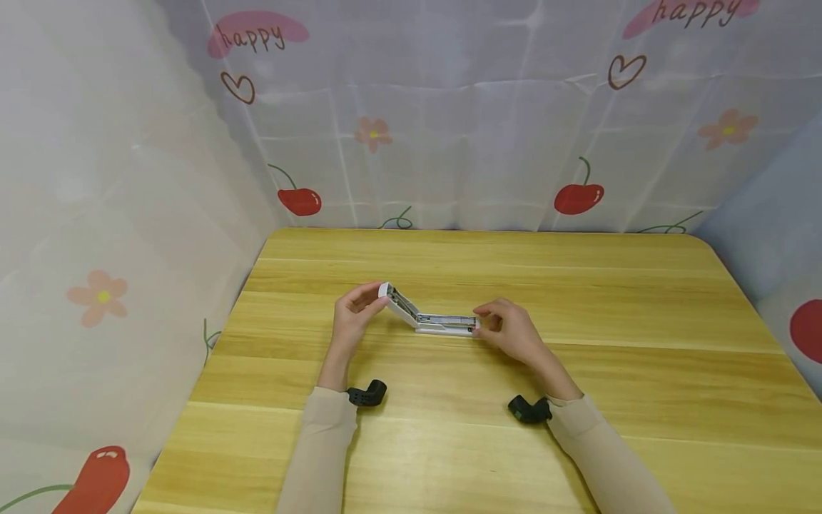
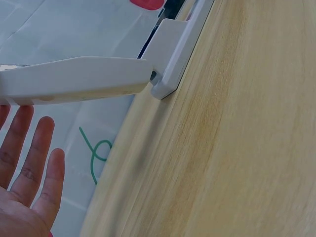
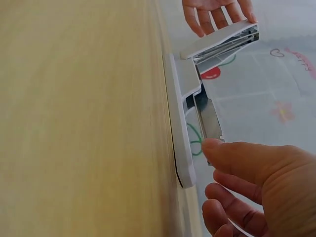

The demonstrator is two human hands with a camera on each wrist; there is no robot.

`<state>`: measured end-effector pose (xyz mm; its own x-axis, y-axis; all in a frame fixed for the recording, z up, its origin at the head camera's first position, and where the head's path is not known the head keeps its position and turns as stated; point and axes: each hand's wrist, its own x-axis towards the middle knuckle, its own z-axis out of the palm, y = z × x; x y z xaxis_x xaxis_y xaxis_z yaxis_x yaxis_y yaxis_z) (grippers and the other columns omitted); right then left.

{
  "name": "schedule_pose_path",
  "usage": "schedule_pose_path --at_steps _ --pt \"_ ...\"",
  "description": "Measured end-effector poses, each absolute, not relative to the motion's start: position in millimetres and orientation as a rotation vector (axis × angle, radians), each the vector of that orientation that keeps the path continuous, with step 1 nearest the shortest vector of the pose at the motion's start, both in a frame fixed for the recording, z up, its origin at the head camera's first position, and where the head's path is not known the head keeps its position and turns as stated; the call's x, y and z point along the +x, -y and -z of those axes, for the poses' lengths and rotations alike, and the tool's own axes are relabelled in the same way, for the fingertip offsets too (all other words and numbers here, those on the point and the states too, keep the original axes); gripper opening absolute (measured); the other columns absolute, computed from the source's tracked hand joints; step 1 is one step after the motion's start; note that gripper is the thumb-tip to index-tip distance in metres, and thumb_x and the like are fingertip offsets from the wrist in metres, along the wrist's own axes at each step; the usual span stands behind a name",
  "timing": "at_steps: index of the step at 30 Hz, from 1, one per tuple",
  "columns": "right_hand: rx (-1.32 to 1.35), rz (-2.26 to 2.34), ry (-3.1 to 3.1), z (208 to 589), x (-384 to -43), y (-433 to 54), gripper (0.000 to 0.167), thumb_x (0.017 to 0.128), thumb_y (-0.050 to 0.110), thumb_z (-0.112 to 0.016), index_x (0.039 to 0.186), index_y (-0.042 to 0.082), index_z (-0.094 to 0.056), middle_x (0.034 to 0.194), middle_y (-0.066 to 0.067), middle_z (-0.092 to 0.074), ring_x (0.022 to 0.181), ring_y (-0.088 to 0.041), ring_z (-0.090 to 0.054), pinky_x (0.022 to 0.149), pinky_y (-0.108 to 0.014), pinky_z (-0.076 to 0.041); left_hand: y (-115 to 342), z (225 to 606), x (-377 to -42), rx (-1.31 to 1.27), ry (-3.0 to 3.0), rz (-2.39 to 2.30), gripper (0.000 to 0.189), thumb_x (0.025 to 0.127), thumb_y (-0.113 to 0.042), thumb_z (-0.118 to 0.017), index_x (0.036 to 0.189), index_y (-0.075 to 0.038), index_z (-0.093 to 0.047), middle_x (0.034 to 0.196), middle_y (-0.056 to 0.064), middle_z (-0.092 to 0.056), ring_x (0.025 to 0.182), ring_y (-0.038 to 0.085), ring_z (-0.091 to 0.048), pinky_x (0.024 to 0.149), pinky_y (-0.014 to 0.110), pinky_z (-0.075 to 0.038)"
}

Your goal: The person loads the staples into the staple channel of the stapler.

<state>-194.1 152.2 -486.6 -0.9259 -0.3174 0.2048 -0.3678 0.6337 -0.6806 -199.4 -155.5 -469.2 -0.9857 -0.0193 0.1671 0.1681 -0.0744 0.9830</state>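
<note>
A white stapler (image 1: 446, 331) sits on the table, opened wide, its metal staple channel showing. My left hand (image 1: 352, 318) holds the raised end of the top arm (image 1: 399, 307), which slants up to the left. Seen from the left wrist, three fingers (image 2: 30, 168) of that hand extend below the white arm (image 2: 79, 79). My right hand (image 1: 511, 334) is at the opposite end, where thumb and fingers pinch the tip of the metal magazine (image 3: 209, 118). In the right wrist view the magazine stands raised off the white base (image 3: 177, 133).
The wooden table (image 1: 449, 435) extends around both hands. A printed curtain (image 1: 449, 157) with cherries and flowers hangs behind its far edge and along the sides. Black wrist cameras sit on the left wrist (image 1: 368, 394) and the right wrist (image 1: 530, 410).
</note>
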Motion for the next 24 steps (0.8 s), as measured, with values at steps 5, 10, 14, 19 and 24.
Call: schedule_pose_path --at_steps 5,10,14,19,24 --pt "0.563 -1.207 2.803 489.7 -195.5 -153.9 0.038 0.077 0.013 -0.083 0.111 0.001 -0.071 0.088 -0.007 -0.062 0.071 -0.014 -0.05 0.063 -0.026 -0.042 155.7 468.3 -199.2 -0.162 2.056 2.204 0.033 0.087 0.001 -0.07 0.119 0.009 -0.064 0.108 0.003 -0.069 0.093 0.009 -0.064 0.081 0.021 -0.053" --pt "0.546 -1.222 2.831 492.7 -196.8 -155.1 0.039 0.075 0.013 -0.084 0.11 0.001 -0.071 0.082 -0.007 -0.059 0.072 -0.015 -0.049 0.064 -0.026 -0.04 155.5 469.1 -199.9 -0.161 2.067 2.194 0.032 0.088 0.001 -0.069 0.119 0.008 -0.064 0.114 0.017 -0.066 0.093 0.009 -0.064 0.081 0.021 -0.053" --pt "0.554 -1.209 2.85 493.1 -196.4 -155.5 0.038 0.076 0.013 -0.084 0.109 0.0 -0.072 0.082 -0.007 -0.058 0.072 -0.016 -0.048 0.064 -0.027 -0.04 155.1 469.2 -200.3 -0.155 2.066 2.201 0.032 0.088 0.0 -0.069 0.119 0.008 -0.064 0.112 0.013 -0.067 0.093 0.009 -0.064 0.081 0.021 -0.053" --pt "0.549 -1.178 2.872 491.2 -196.5 -154.6 0.035 0.077 0.013 -0.083 0.108 0.001 -0.072 0.082 -0.006 -0.057 0.072 -0.015 -0.047 0.064 -0.028 -0.04 154.5 468.0 -200.3 -0.153 2.061 2.205 0.033 0.088 0.0 -0.069 0.119 0.008 -0.064 0.104 -0.002 -0.068 0.092 0.009 -0.064 0.081 0.021 -0.053" --pt "0.537 -1.182 2.887 488.6 -196.9 -154.5 0.034 0.077 0.013 -0.083 0.107 0.0 -0.072 0.082 -0.005 -0.056 0.072 -0.015 -0.047 0.064 -0.027 -0.04 152.6 467.0 -200.8 -0.134 2.046 2.218 0.034 0.087 0.001 -0.07 0.119 0.009 -0.063 0.103 -0.005 -0.069 0.092 0.008 -0.064 0.081 0.021 -0.053"
